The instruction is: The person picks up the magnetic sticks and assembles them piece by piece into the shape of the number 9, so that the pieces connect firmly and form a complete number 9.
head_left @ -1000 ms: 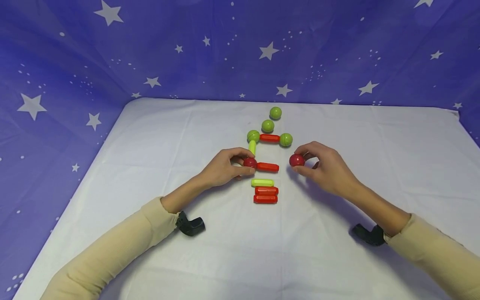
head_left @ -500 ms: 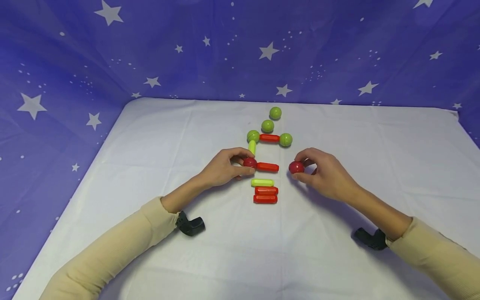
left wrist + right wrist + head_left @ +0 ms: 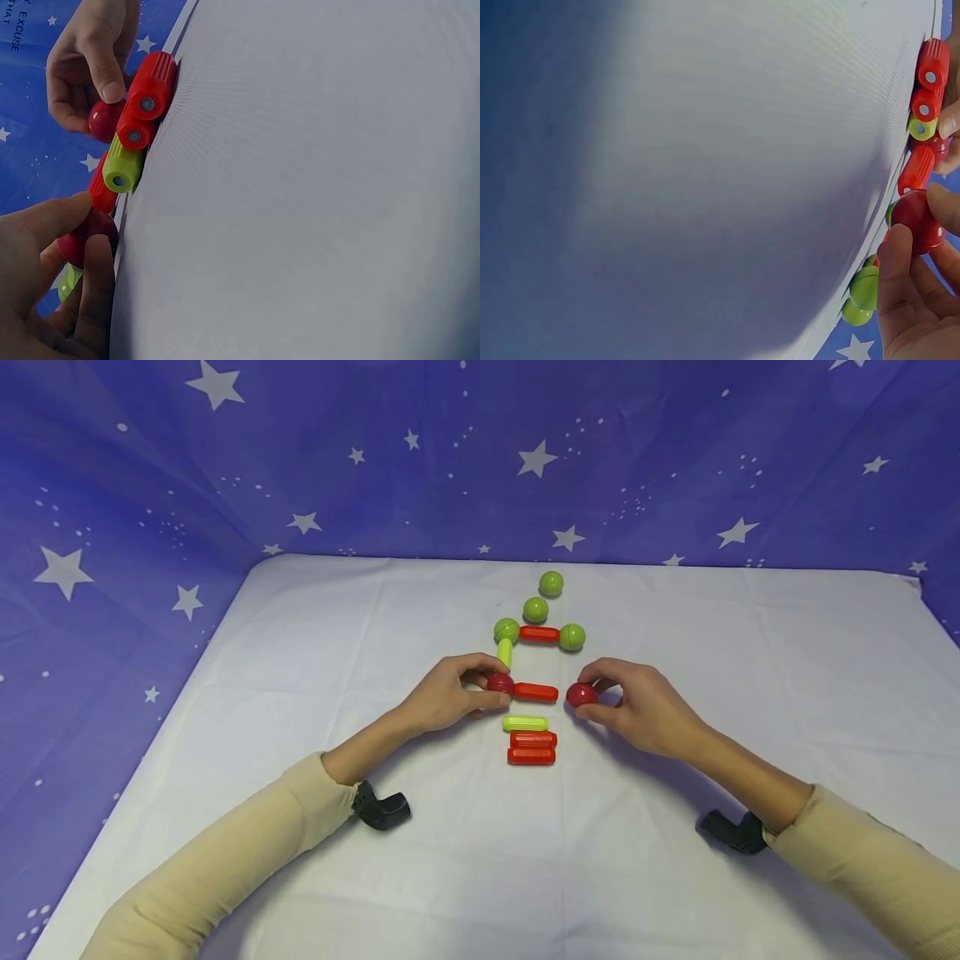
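Observation:
Between thumb and fingers, the left hand (image 3: 450, 695) pinches a red ball (image 3: 500, 684). This ball touches the left end of a red rod (image 3: 536, 692) and the lower end of a yellow-green rod (image 3: 505, 653). A second red ball (image 3: 581, 695) is pinched by the right hand (image 3: 647, 706), a small gap to the right of the red rod's free end. In the right wrist view the right hand's ball (image 3: 917, 222) shows close by the rod (image 3: 916, 169). The left wrist view shows the left hand's ball (image 3: 88, 238) partly covered by fingers.
Behind the hands, a red rod (image 3: 539, 634) joins two green balls (image 3: 506, 631) (image 3: 572, 637). Two loose green balls (image 3: 536, 609) (image 3: 551, 583) lie farther back. Nearer the front lie a yellow-green rod (image 3: 526, 723) and two red rods (image 3: 533, 740) (image 3: 531, 757) on the white cloth (image 3: 465, 868).
The right hand has moved its red ball nearer to the front and left, closer to the red rod's free end. The left hand keeps its grip in the same place.

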A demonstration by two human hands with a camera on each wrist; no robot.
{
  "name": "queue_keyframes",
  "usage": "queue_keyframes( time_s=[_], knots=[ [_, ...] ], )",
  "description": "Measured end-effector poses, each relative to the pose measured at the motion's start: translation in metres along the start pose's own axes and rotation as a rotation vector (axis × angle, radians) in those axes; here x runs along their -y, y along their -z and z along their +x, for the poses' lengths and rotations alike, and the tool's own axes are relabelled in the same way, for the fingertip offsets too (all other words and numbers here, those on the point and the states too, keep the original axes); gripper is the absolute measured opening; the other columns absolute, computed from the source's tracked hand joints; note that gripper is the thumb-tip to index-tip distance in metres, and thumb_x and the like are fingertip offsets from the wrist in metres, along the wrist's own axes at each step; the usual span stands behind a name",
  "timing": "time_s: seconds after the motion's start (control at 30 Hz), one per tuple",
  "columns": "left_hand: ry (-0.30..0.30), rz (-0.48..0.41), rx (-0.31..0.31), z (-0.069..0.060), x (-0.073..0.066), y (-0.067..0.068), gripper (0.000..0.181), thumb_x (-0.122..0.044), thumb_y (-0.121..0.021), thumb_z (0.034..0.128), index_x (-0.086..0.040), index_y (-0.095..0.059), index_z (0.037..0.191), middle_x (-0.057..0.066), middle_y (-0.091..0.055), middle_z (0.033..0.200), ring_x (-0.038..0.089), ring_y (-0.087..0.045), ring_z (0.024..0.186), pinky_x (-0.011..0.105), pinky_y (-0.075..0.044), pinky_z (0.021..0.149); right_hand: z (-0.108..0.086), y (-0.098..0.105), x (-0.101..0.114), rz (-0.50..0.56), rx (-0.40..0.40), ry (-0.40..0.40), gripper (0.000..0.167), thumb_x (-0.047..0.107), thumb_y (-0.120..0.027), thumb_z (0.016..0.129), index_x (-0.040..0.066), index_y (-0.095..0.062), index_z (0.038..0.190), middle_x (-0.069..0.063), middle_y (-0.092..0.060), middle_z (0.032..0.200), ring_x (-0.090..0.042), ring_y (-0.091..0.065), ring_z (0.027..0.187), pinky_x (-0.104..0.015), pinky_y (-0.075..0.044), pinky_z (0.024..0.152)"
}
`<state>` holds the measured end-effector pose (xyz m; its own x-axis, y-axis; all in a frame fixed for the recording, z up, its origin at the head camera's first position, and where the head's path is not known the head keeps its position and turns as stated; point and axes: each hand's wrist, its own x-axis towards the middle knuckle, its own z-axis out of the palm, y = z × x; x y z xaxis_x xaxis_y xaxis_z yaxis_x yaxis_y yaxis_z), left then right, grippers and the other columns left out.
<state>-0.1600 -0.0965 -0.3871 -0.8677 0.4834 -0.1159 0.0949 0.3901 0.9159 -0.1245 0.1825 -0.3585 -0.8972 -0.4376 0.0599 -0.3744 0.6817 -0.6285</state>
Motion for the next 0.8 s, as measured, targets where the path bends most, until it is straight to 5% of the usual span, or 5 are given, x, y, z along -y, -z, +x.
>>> queue_keyframes(
  time_s=[0.8],
  knots=[
    [-0.003, -0.01, -0.001, 0.0001, 0.0012, -0.0007, 0.036, -0.018, -0.077, 0.087, -0.01, -0.065, 0.12, 0.007, -0.062, 0.1, 0.022, -0.057, 0.089, 0.033, -0.057, 0.066, 0.002, -0.0023, -0.0008, 0.026, 0.048, -0.04, 0.028, 0.001, -0.077, 0.084, 0.007, -0.067, 0.11, -0.004, -0.07, 0.101, -0.024, -0.065, 0.1, -0.043, -0.055, 0.081]
  ],
)
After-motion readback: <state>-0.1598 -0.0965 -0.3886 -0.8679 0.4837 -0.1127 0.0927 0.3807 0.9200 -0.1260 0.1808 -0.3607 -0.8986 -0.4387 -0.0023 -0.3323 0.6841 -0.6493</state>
